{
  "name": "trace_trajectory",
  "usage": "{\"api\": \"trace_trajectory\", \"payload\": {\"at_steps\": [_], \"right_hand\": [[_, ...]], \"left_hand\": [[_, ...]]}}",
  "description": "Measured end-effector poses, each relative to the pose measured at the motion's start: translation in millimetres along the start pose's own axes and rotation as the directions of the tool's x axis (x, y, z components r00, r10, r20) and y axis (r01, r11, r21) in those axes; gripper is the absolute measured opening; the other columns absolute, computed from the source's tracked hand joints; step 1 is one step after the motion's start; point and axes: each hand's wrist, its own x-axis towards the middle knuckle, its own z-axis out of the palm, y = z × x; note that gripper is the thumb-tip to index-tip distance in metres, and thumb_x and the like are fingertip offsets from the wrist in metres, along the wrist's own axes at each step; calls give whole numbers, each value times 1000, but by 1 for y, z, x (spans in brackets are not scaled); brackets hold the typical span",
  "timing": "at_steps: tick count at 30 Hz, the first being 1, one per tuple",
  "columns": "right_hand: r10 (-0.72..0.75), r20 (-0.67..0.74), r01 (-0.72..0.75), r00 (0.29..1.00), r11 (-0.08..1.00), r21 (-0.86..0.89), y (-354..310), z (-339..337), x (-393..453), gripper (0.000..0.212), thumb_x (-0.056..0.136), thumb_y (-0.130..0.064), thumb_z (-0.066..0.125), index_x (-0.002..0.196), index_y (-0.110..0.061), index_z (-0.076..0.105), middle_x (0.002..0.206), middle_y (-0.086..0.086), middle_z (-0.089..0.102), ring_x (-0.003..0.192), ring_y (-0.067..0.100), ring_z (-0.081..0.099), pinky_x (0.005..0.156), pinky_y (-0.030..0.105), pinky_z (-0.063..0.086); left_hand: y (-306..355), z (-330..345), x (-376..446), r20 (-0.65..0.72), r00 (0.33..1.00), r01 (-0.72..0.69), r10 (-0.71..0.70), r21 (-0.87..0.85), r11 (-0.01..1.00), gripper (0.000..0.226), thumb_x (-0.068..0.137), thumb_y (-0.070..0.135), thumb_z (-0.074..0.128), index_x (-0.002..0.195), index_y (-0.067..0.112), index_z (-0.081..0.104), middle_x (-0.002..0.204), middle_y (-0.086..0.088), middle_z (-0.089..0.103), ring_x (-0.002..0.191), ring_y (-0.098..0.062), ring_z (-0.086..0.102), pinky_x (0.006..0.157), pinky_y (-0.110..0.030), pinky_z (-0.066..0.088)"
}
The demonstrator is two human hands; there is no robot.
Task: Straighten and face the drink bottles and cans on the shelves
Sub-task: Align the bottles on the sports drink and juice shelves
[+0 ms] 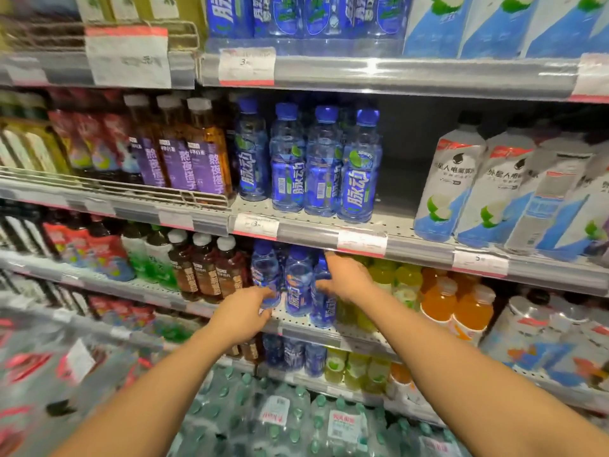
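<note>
Left hand [245, 316]: is being curled round the leftmost blue bottle [266, 275], frame centre.
Right hand [346, 277]: is being wrapped round the rightmost blue bottle [322, 300].

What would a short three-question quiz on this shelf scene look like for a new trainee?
1. True or false: both hands are on the blue bottles of the shelf below the gap.
2. Which bottle does the right hand hold? A) an orange one B) the rightmost blue bottle C) a brown tea bottle
3. Fill in: on the shelf above, an empty gap lies between the four blue bottles and the ______ bottles with black caps.

Key
1. True: the left hand touches the leftmost blue bottle too.
2. B
3. white
</note>
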Motion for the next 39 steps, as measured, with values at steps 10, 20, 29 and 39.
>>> {"api": "trace_trajectory", "payload": {"at_steps": [10,20,29,39], "right_hand": [[123,35,-122,992,992,-21,-14,12,30,41,93,-29,69,126,-11,53,117,14,64,110,35,63,84,38,48],[182,-15,-183,983,983,-18,-18,19,31,44,90,-29,69,127,-14,53,126,14,63,112,35,63,81,34,47],[216,0,-216,976,974,65,-15,26,31,49,95,-42,66,131,-11,53,127,10,64,117,32,61,92,36,49],[164,-80,-157,983,984,90,-21,36,27,57,91,-40,71,137,-15,50,126,11,67,116,34,62,91,38,52]], "left_hand": [[-4,-18,57,-152,984,-114,92,-142,983,55,94,20,59,148,21,45,141,-7,57,123,-32,58,97,-42,50],[33,-25,115,29,999,48,-45,-130,990,63,100,51,52,146,9,41,133,-23,57,118,-39,58,94,-43,51],[21,-23,116,-40,994,-103,102,-35,994,42,102,41,56,121,3,56,109,-20,66,102,-36,63,78,-36,46],[6,-14,112,-103,982,-158,157,-8,987,44,99,47,58,113,5,58,109,-16,68,107,-34,60,84,-40,48]]}}
